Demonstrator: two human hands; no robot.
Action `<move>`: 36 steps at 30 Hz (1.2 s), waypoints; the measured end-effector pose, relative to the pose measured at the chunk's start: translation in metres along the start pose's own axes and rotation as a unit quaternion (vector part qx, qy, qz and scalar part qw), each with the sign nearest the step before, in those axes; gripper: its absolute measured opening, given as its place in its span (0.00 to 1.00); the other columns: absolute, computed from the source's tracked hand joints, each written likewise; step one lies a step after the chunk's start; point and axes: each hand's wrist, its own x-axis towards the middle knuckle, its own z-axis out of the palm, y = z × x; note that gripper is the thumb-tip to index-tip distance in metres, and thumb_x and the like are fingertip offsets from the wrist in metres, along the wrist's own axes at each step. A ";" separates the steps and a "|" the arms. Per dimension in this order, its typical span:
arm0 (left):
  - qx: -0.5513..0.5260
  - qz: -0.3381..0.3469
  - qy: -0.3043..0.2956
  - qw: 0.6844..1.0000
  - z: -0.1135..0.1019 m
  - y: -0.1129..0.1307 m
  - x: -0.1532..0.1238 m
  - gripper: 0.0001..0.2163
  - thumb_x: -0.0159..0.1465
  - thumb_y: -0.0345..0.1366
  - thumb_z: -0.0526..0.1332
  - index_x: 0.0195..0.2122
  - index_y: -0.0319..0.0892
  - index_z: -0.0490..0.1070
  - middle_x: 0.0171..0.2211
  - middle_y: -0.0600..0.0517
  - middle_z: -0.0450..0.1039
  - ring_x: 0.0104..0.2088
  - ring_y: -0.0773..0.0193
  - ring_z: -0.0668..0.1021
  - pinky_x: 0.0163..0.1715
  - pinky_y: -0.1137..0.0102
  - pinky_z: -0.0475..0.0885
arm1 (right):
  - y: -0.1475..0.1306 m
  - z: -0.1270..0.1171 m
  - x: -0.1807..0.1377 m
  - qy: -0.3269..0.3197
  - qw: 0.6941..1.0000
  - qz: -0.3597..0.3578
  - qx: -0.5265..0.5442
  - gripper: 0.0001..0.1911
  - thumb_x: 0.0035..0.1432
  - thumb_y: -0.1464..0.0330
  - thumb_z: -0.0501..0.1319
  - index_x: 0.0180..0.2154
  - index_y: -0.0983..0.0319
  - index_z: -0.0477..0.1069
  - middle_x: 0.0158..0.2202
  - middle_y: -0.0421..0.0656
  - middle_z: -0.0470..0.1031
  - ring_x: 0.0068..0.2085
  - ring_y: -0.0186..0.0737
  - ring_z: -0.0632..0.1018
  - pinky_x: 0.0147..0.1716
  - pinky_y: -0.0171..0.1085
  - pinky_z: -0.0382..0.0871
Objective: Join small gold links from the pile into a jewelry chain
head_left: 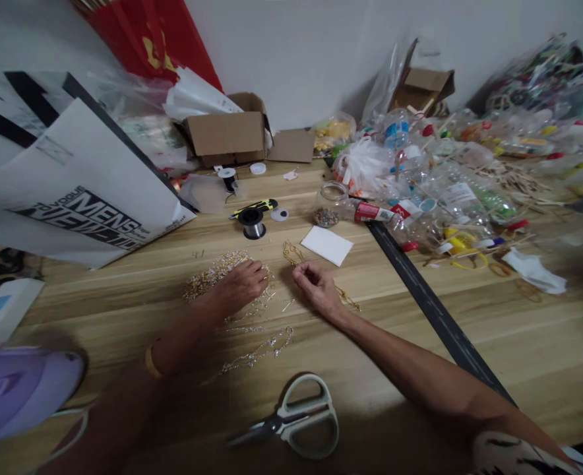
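My left hand (245, 287), with a gold-coloured band (152, 363) on the wrist, has its fingers curled in at the right edge of a heap of gold and silver beaded chains (210, 276). What its fingertips hold is hidden. Across a small gap, my right hand (316, 287) pinches thumb and finger together; anything between them is too small to name. A gold chain (291, 252) lies just beyond that hand, with more gold chain (349, 301) beside its wrist. A silver beaded chain (264, 349) lies loose nearer me.
Scissors (308, 415) lie at the front. Behind my hands are a wire spool (252, 224), a yellow-black cutter (262, 206), a white card (327, 245) and a glass jar (328, 204). Plastic bottles (454, 191) crowd the right; a paper bag (84, 191) stands left.
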 end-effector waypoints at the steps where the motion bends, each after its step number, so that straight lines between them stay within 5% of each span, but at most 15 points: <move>1: 0.008 -0.001 -0.003 1.000 0.000 0.000 0.000 0.06 0.62 0.26 0.56 0.28 0.38 0.68 0.30 0.47 0.69 0.35 0.57 0.67 0.35 0.64 0.61 | 0.000 0.000 0.000 0.000 1.000 0.000 0.000 0.14 0.55 0.58 0.58 0.29 0.62 0.65 0.21 0.37 0.60 0.24 0.32 0.62 0.23 0.32 0.55; 20: -0.116 -0.073 0.062 0.989 0.010 -0.003 -0.006 0.11 0.65 0.31 0.51 0.27 0.39 0.69 0.28 0.48 0.68 0.34 0.60 0.67 0.37 0.64 0.62 | 0.003 0.000 0.001 0.000 1.000 0.002 -0.003 0.13 0.55 0.58 0.58 0.29 0.62 0.65 0.21 0.37 0.60 0.24 0.32 0.62 0.22 0.31 0.54; 36: -0.120 -0.013 0.027 0.992 0.006 -0.007 -0.003 0.10 0.64 0.29 0.53 0.25 0.41 0.67 0.29 0.48 0.68 0.35 0.60 0.67 0.37 0.65 0.62 | 0.004 0.000 0.001 0.000 1.000 0.006 -0.012 0.13 0.55 0.58 0.58 0.29 0.62 0.66 0.22 0.37 0.61 0.25 0.32 0.63 0.22 0.31 0.55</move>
